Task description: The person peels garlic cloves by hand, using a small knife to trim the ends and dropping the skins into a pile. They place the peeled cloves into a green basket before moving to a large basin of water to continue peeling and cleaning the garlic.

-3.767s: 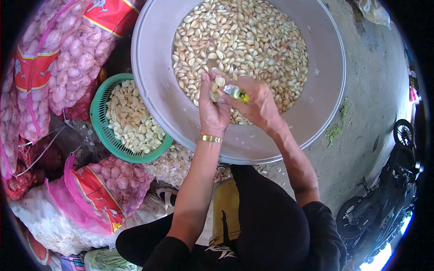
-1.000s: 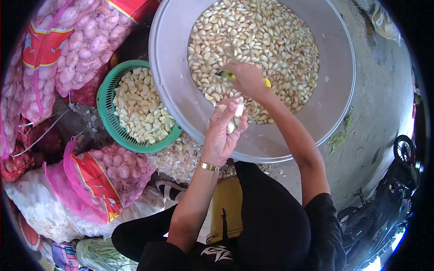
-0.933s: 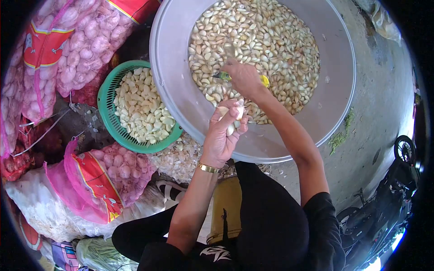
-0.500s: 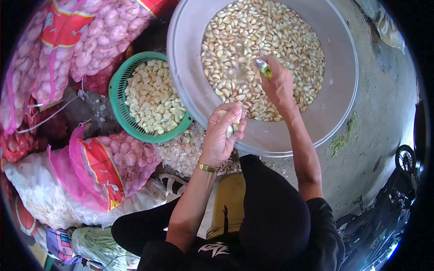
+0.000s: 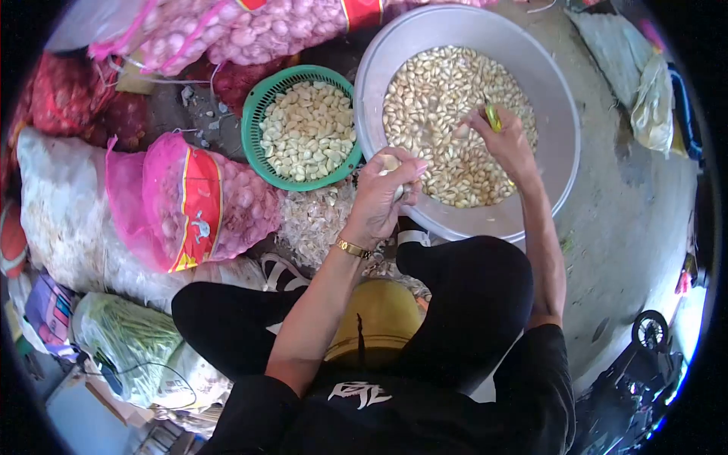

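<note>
Left of the grey tub [image 5: 557, 152], the green basket [image 5: 254, 155] contains peeled garlic cloves [image 5: 303, 129]. At its near rim, I see the left hand [image 5: 387, 186] curled around cloves. Above its interior, the right hand [image 5: 502, 136] grips a yellow-green tool [image 5: 493, 117].

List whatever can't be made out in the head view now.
All in the head view:
Held cloves: count hidden by the left hand.
Tool: mostly covered by the right hand.
Tub: bottom hidden under loose cloves.
Motorbike: dark, partly cut off by the lens edge.
</note>
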`<state>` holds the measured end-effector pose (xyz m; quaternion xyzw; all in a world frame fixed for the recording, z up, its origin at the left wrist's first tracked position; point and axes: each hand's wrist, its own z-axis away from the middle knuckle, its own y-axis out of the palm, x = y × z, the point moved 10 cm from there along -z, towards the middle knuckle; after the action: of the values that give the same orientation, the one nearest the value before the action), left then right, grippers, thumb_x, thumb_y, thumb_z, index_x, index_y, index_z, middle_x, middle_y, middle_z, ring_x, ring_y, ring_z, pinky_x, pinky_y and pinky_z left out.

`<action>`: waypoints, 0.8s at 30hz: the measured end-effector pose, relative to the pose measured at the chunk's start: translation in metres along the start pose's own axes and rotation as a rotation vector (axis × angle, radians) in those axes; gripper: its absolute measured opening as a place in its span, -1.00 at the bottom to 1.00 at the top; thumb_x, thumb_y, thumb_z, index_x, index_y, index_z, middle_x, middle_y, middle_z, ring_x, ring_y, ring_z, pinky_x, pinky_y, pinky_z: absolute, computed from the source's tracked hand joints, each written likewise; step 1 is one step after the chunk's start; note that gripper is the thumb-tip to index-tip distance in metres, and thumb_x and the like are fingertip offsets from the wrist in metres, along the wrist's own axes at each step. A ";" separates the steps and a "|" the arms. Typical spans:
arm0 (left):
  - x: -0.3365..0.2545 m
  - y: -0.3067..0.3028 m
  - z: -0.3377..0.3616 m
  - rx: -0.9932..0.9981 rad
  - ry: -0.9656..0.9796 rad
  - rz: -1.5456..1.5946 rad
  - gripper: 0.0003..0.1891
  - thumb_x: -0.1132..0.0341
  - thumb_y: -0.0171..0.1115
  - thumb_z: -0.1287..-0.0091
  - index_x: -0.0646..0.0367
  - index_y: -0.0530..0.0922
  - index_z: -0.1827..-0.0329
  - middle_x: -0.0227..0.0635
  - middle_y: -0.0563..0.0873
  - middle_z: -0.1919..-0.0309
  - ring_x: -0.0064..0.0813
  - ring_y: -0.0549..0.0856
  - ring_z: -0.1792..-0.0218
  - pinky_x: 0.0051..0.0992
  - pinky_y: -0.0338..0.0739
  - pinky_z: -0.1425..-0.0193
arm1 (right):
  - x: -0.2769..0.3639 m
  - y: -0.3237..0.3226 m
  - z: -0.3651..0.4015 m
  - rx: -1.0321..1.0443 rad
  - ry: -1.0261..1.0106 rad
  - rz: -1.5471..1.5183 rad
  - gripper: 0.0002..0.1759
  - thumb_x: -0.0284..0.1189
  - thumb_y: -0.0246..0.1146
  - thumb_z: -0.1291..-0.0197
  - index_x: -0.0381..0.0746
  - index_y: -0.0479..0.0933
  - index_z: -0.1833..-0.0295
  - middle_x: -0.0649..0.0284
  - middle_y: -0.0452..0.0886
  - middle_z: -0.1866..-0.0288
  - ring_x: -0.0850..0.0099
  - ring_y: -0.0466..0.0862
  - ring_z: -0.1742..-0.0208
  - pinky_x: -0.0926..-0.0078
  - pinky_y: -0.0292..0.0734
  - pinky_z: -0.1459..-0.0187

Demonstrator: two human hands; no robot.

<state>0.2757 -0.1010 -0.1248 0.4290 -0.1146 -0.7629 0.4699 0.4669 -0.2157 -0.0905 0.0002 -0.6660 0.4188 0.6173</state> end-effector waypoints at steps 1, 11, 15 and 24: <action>-0.011 0.011 0.011 0.033 0.040 -0.049 -0.77 0.41 0.38 -0.26 0.10 0.52 0.08 -0.49 0.61 0.37 -0.72 0.56 0.46 -0.73 0.37 0.54 | 0.038 -0.003 0.001 0.146 -0.013 0.057 -0.78 -0.34 0.31 -0.27 -0.29 0.66 0.26 0.31 0.60 0.52 0.57 0.53 0.47 0.50 0.43 0.38; -0.093 0.014 0.169 0.137 0.268 0.054 -0.63 0.49 0.38 -0.24 0.22 0.53 -0.11 -0.43 0.66 0.34 -0.73 0.58 0.48 -0.73 0.41 0.53 | 0.268 0.043 0.115 0.507 -0.146 -0.216 -0.78 -0.34 0.31 -0.28 -0.31 0.66 0.19 0.30 0.67 0.33 0.62 0.56 0.32 0.55 0.47 0.27; -0.108 -0.046 0.214 0.019 0.336 0.181 -0.69 0.48 0.36 -0.25 0.19 0.53 -0.04 -0.42 0.65 0.37 -0.72 0.59 0.49 -0.72 0.43 0.51 | 0.295 0.112 0.139 0.591 -0.205 -0.298 -0.83 -0.33 0.28 -0.31 -0.22 0.61 0.21 0.52 0.47 0.52 0.79 0.35 0.55 0.74 0.24 0.58; -0.136 -0.156 0.281 -0.030 0.436 0.093 -0.68 0.44 0.35 -0.25 0.21 0.54 -0.05 -0.43 0.60 0.43 -0.72 0.54 0.52 -0.74 0.37 0.57 | 0.325 0.209 0.176 0.859 -0.187 -0.375 -0.67 -0.20 0.07 -0.49 -0.29 0.45 0.09 0.34 0.46 0.30 0.57 0.41 0.27 0.51 0.39 0.18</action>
<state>-0.0091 0.0283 0.0299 0.5711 -0.0185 -0.6310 0.5247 0.1369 -0.0099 0.0796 0.4129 -0.4740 0.5358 0.5637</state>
